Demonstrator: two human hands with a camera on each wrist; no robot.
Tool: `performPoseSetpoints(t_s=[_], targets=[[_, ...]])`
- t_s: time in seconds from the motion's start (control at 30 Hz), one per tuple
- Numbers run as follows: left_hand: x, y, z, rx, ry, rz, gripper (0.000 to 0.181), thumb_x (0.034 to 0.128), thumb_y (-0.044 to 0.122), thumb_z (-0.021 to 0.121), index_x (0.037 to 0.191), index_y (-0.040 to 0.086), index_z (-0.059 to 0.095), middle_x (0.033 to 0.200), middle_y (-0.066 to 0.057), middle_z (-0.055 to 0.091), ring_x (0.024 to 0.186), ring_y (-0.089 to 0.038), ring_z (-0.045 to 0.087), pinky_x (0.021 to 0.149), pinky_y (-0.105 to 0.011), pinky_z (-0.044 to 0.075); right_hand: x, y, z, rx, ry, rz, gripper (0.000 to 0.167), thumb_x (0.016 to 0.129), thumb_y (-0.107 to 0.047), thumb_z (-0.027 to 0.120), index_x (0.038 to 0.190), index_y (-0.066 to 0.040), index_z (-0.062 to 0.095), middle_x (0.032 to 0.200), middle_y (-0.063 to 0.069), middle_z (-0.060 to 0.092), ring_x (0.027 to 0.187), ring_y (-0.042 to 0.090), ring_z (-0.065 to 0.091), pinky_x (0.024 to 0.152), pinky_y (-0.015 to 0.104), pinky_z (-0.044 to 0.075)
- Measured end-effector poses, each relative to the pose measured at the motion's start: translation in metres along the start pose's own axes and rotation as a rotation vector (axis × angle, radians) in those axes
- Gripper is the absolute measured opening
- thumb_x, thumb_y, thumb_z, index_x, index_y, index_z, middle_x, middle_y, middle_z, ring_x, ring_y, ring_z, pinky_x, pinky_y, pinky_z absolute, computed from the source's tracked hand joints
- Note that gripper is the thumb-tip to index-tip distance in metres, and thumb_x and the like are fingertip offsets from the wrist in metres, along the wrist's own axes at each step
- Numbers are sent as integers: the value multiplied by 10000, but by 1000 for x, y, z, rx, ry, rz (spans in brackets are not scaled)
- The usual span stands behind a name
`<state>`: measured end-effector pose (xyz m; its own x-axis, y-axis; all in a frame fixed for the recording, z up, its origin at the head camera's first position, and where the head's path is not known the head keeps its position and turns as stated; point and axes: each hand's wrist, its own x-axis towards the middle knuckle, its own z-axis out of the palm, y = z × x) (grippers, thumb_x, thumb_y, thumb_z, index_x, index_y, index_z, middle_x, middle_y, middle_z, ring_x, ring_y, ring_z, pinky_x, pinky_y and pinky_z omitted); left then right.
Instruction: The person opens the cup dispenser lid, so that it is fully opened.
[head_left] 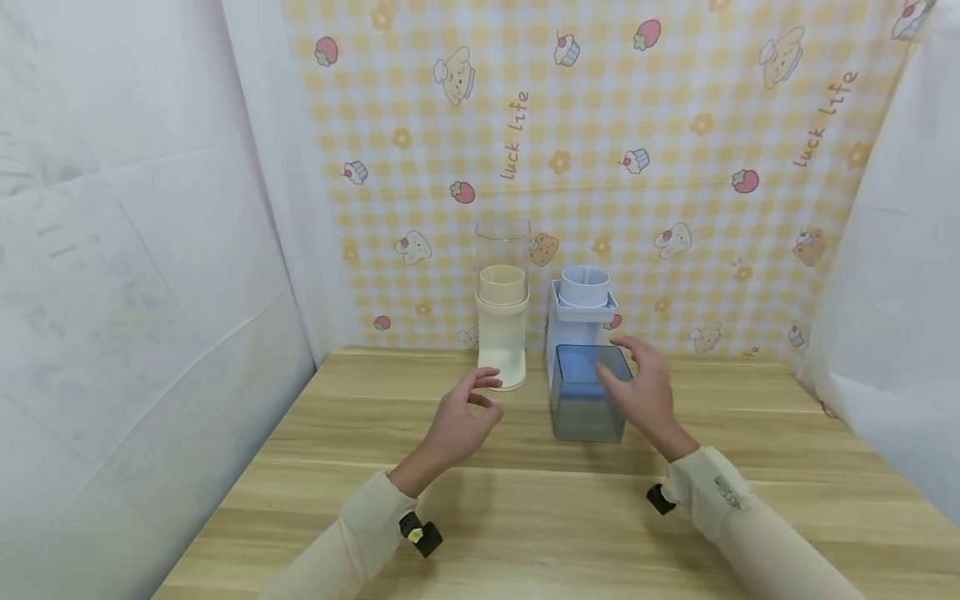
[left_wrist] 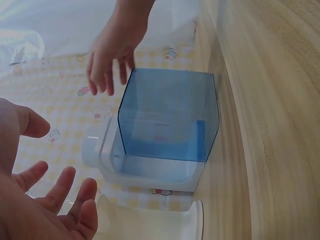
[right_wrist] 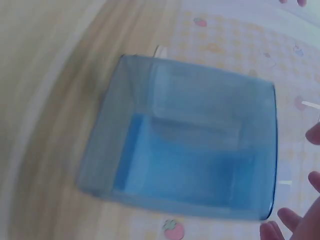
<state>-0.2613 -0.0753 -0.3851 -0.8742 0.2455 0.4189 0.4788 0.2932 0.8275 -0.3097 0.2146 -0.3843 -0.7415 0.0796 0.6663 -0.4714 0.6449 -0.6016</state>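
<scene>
A see-through square container (head_left: 588, 421), grey-blue with an open top, stands on the table in front of a light blue stand (head_left: 585, 310). My right hand (head_left: 647, 393) hovers by the container's right side, fingers spread and loosely bent; in the right wrist view its fingertips (right_wrist: 287, 218) lie near a rim corner, and contact is hard to tell. To the left, my left hand (head_left: 459, 423) holds nothing, its fingers loosely curved. It is nearest to a cream stand (head_left: 502, 346) that carries a clear cylinder (head_left: 502, 242). The left wrist view shows the container (left_wrist: 170, 110) between both hands.
The wooden table (head_left: 525, 525) runs back to a yellow checked cloth (head_left: 570, 117) with cartoon prints. White sheets hang at the left (head_left: 135, 250) and right (head_left: 900, 250). Both stands are close to the cloth, side by side with a narrow gap.
</scene>
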Motion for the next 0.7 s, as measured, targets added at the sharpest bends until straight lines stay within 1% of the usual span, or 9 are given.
performPoseSetpoints(t_s=[0.13,0.27,0.37,0.4,0.5,0.53,0.57,0.63,0.7], targets=[[-1,1,0,1,11,-14,554,922,122,661,1439,152,467,1349,-83,562,1055,-323,584,667,-322,533,13,-17,16,-11,55,-81,402,816,-150,752,1182,-7,661,1217,209,635,1155,405,546,979,583,368],[-1,2,-1,2,40,-21,617,920,191,686,1477,139,424,1394,-110,526,1077,-329,573,722,-365,546,25,-27,32,-28,46,-78,422,807,-164,745,1196,-22,663,1215,181,650,1146,397,556,989,583,354],[-2,1,-2,4,61,-30,646,918,242,701,1484,130,410,1414,-135,503,1083,-333,566,742,-392,547,33,-34,42,-25,31,-58,440,819,-172,746,1228,-40,656,1257,167,639,1184,400,537,1005,590,348],[-2,1,-3,7,65,-33,655,918,259,703,1487,129,406,1416,-141,498,1083,-335,565,744,-397,546,35,-37,44,-22,28,-64,440,821,-169,745,1231,-36,655,1257,175,638,1195,403,535,1033,603,324],[-3,-1,-3,10,66,-40,672,919,300,703,1491,126,397,1423,-154,489,1087,-345,561,748,-416,543,41,-45,50,-24,6,-79,454,839,-194,736,1255,-41,642,1275,184,624,1198,394,534,1015,620,342],[-3,-2,-3,6,62,-47,677,917,303,705,1493,132,394,1426,-150,486,1090,-341,558,752,-416,542,43,-47,52,-29,-5,-83,464,844,-210,731,1267,-46,635,1285,183,619,1209,385,531,1047,640,294],[-2,-2,-3,3,58,-54,677,917,306,705,1494,137,393,1428,-147,484,1095,-341,556,754,-417,541,46,-49,54,-32,-22,-82,472,852,-223,722,1281,-52,625,1296,181,612,1219,374,530,1048,641,296],[-2,-4,-2,-4,49,-68,681,916,310,706,1496,147,389,1435,-136,480,1107,-337,551,760,-411,538,51,-54,57,-52,-53,-58,496,863,-261,705,1318,-92,604,1337,165,586,1220,378,520,975,634,375],[-2,-4,-2,-9,42,-80,688,912,321,709,1498,158,386,1439,-124,478,1120,-339,547,764,-403,536,58,-59,60,-79,-89,-34,524,866,-287,689,1350,-119,580,1366,163,562,1220,395,510,958,627,391]])
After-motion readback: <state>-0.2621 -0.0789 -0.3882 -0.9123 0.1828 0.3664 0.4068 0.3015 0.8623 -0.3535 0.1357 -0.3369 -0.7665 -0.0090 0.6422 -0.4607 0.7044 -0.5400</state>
